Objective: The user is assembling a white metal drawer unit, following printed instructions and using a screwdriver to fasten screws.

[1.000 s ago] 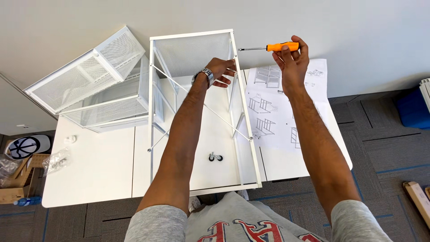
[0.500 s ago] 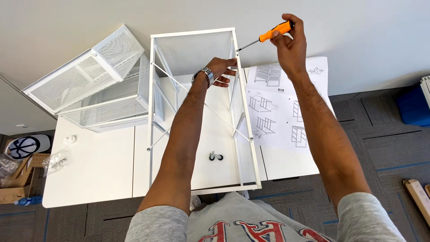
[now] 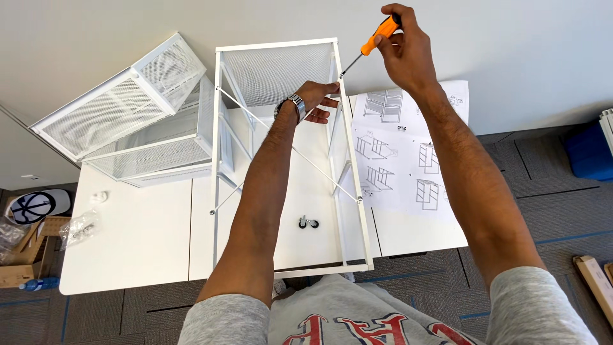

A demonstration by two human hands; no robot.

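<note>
Screwdriver (image 3: 373,43) pinched between right fingers (image 3: 391,39)

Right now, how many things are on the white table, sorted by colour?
White: 4 - frame, mesh shelf units and, instruction sheet
Orange: 1 - screwdriver, in the right hand
Black: 1 - caster wheel
Clear: 1 - small parts bag
Total: 7

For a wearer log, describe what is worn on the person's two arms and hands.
Both arms are bare from the hands to short grey sleeves at the upper arms. The left hand has no glove; at its wrist sits a silver metal link-band wristwatch. The right hand is bare too, with no watch or ring visible.
</note>
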